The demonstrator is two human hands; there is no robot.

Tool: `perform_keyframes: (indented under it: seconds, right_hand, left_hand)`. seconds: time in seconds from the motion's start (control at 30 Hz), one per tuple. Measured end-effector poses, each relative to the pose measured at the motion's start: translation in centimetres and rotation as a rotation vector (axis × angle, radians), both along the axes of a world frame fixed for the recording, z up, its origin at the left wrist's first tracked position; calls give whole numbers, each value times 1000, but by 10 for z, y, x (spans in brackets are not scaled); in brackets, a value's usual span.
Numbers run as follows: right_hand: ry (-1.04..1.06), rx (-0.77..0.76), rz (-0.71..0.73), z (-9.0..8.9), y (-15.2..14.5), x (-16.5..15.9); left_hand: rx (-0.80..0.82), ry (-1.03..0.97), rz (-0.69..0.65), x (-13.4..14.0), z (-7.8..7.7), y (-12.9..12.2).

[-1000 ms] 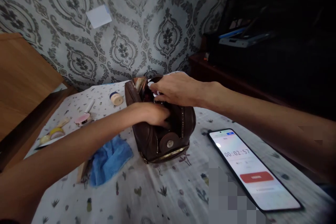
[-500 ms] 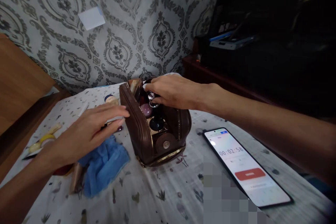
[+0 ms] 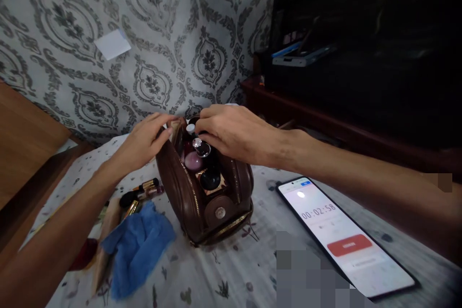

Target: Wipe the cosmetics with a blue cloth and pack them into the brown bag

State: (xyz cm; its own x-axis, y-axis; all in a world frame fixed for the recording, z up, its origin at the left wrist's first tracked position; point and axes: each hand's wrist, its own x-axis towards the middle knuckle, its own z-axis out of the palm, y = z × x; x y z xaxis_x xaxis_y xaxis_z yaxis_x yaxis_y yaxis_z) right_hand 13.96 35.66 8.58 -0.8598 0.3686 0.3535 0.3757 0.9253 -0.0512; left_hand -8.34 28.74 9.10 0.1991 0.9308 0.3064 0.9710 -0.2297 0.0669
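Note:
A brown leather cosmetic bag (image 3: 173, 187) stands unzipped on the patterned cloth. Inside it are a silver-capped bottle (image 3: 201, 147), a round pinkish item (image 3: 193, 160) and a round black item (image 3: 210, 179). My left hand (image 3: 146, 139) has its thumb and fingers closed on the bag's far left rim. Over the far part of the opening, my right hand (image 3: 231, 132) reaches in with curled fingers. A white cap (image 3: 190, 129) shows right at its index fingertip; whatever lies between its fingers is hidden.
To the bag's left lie a crumpled blue cloth (image 3: 142, 250), several small cosmetics (image 3: 144, 190) and a dark red item (image 3: 84, 255). A phone with a running timer (image 3: 342, 236) rests at the right. Patterned wallpaper (image 3: 155, 82) rises behind.
My left hand has moved up and away from me, from beside the bag to its far left rim. My right hand stays at the far part of the opening. The view has shifted slightly.

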Motion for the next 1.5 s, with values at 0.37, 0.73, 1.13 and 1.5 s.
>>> perform_keyframes:
  seconds: [0.37, 0.73, 1.13, 1.5]
  right_hand:
    - [186, -41, 8, -9, 11, 29]
    - [149, -75, 1, -12, 10, 35]
    - [170, -28, -2, -11, 8, 40]
    - [182, 21, 17, -17, 5, 47]
  left_hand:
    - [-314, -121, -79, -30, -11, 62]
    - [-449, -341, -111, -18, -4, 51]
    - [-279, -364, 19, -44, -11, 59]
    - [-214, -202, 40, -58, -20, 67]
